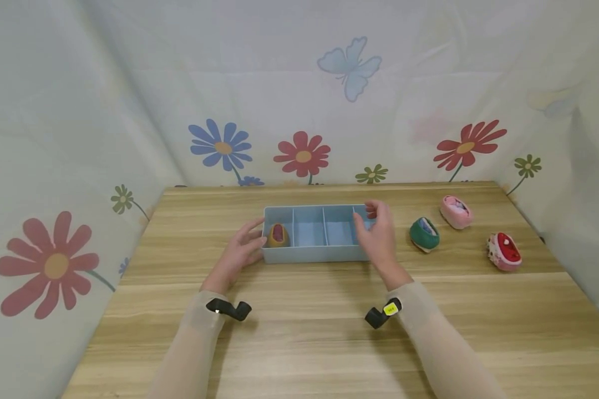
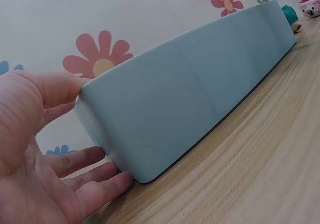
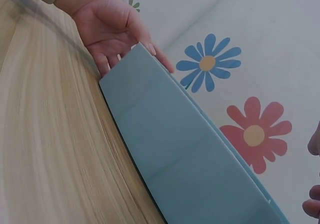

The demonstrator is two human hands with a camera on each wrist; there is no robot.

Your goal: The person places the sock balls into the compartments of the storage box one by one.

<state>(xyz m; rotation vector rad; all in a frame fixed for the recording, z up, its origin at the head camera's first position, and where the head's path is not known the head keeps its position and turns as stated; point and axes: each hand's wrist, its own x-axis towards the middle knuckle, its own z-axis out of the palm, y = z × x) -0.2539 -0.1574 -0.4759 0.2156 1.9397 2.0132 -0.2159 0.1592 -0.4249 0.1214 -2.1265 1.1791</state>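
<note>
A light blue box (image 1: 309, 254) with a row of compartments sits on the wooden table. My left hand (image 1: 240, 249) is at its left end, thumb by the top corner and fingertips against the end wall (image 2: 90, 126). In its leftmost compartment lies a brown rolled-up pair of socks (image 1: 278, 237) with a dark red opening. Over the rightmost compartment is my right hand (image 1: 379, 235), thumb and fingers spread apart and holding nothing. Nearest to it on the table is a green rolled-up pair of socks (image 1: 423, 235).
Farther right on the wooden table (image 1: 299, 332) lie a pink rolled-up pair of socks (image 1: 455, 213) and a white patterned one with red (image 1: 503, 252). A flowered curtain (image 1: 259, 88) hangs behind the table and at both sides.
</note>
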